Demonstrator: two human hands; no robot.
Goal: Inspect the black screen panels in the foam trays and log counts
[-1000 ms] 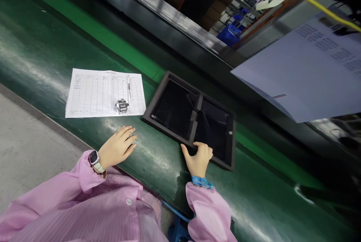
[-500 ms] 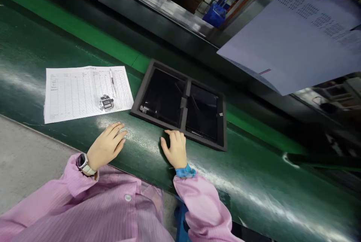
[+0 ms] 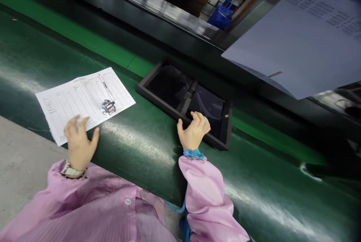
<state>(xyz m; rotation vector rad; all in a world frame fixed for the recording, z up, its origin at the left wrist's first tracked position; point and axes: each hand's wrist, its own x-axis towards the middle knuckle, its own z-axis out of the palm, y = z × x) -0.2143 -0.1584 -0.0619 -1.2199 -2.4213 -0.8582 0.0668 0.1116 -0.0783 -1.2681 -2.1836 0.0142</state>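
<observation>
A black two-compartment tray (image 3: 225, 125) with dark glossy panels lies on the green conveyor belt (image 3: 135, 148). My right hand (image 3: 194, 131) rests on the tray's near edge, fingers curled over the rim onto the right panel. My left hand (image 3: 79, 142) lies with fingers spread on the near corner of a printed form sheet (image 3: 73, 101). A metal tally counter (image 3: 108, 106) and a pen (image 3: 103, 84) sit on that sheet. Both sleeves are pink; a blue wrist strap (image 3: 193, 154) circles my right wrist.
A large paper sheet (image 3: 296, 42) hangs at upper right above the belt. A dark metal rail (image 3: 146, 8) runs along the belt's far side, with boxes and blue bins behind it. Grey floor (image 3: 19, 166) lies at lower left.
My left hand moved left from the bare belt onto the form sheet. My right hand shifted from the belt in front of the tray back onto the tray's near edge.
</observation>
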